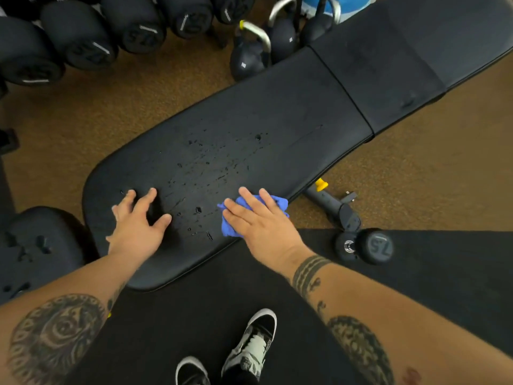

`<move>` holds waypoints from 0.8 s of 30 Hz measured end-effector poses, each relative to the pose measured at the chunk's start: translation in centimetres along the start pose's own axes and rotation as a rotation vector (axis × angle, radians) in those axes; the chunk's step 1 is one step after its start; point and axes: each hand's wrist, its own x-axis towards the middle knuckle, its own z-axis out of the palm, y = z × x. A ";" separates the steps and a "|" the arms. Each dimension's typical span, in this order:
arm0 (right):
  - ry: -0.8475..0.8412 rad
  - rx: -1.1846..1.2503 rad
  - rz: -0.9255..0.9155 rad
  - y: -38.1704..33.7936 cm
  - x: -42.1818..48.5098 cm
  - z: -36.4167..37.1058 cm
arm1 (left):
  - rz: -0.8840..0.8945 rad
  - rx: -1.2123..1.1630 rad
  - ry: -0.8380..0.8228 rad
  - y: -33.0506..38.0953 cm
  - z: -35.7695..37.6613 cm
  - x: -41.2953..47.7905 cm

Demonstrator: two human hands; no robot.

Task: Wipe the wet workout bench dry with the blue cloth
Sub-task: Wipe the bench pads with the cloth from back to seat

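The black padded workout bench runs from lower left to upper right. Water drops speckle its near pad between my hands and beyond them. My right hand lies flat on the crumpled blue cloth, pressing it onto the pad near the front edge. My left hand rests on the pad to the left with fingers spread, holding nothing.
A second wet black pad sits at the lower left. Dumbbells line the rack at the top left, kettlebells stand behind the bench, and a 7.5 dumbbell lies on the mat at right. My shoes stand below.
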 end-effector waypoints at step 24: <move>-0.095 0.946 0.251 -5.8 6.0 -4.0 | 0.047 0.099 -0.138 -0.6 -3.1 0.4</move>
